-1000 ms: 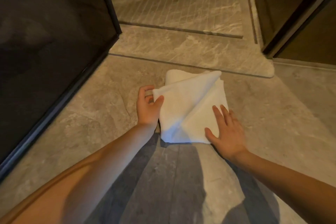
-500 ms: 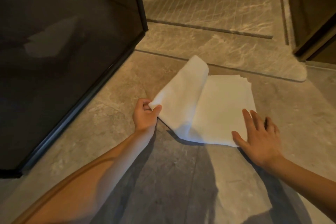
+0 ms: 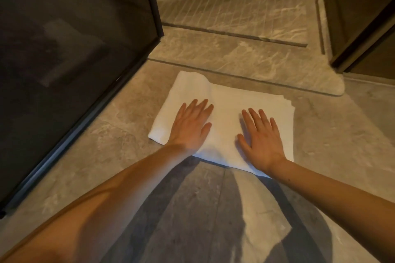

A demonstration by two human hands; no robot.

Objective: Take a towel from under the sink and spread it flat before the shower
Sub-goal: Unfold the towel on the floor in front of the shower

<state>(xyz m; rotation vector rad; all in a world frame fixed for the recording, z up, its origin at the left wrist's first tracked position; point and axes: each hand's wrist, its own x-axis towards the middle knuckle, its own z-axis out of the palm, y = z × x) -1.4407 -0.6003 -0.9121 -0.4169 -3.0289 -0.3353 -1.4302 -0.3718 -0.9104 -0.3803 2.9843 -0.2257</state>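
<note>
1. The left hand (image 3: 190, 124) lies palm down on the towel (image 3: 226, 113), its fingers (image 3: 197, 105) straight and slightly spread, gripping nothing.
2. The right hand (image 3: 262, 142) presses flat beside it, apart from the left, fingers (image 3: 259, 117) fanned out, thumb out to the side.
3. The towel is white and folded, and lies on the floor (image 3: 119, 151). Its left part forms a soft raised fold; stacked layer edges show at its far right corner.
4. It sits just before the sill (image 3: 245, 60) of the shower, with a dark glass door (image 3: 70, 38) to its left.
</note>
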